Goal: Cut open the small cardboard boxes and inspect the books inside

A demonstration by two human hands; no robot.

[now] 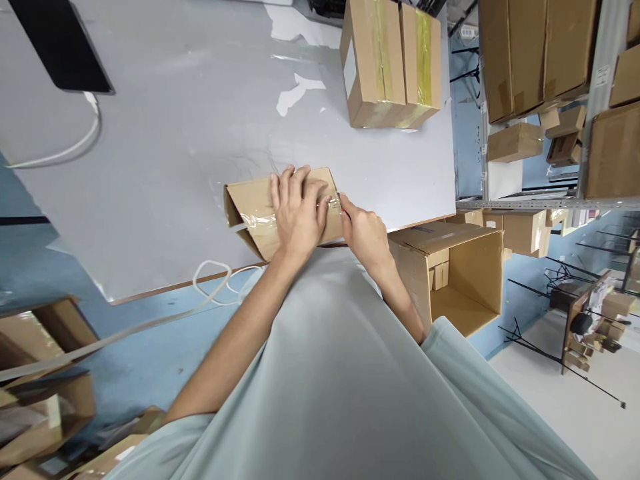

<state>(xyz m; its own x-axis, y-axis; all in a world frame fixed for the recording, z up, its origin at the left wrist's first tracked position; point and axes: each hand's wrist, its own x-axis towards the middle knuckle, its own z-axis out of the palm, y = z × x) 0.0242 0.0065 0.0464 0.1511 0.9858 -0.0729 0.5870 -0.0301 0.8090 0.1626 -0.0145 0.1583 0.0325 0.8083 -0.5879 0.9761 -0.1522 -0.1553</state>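
A small cardboard box (257, 207) with clear tape along its top lies at the table's front edge; its left end gapes, the flaps apart. My left hand (299, 217) rests flat on top of it, fingers spread and pressing on the cardboard and tape. At the box's right end my right hand (367, 237) is closed. A bit of red and a dark tip show by its thumb and forefinger; the rest of that slim tool is hidden in the fist, so its kind is not clear. The tip touches or nearly touches the box's right edge.
Two taped cartons (383, 73) stand at the table's back right. A black phone (63, 43) with a white cable (93, 130) lies back left. Right of the table is a large open carton (465, 280) with small boxes inside. Shelves (535, 203) hold more boxes; open cartons (45, 393) sit lower left.
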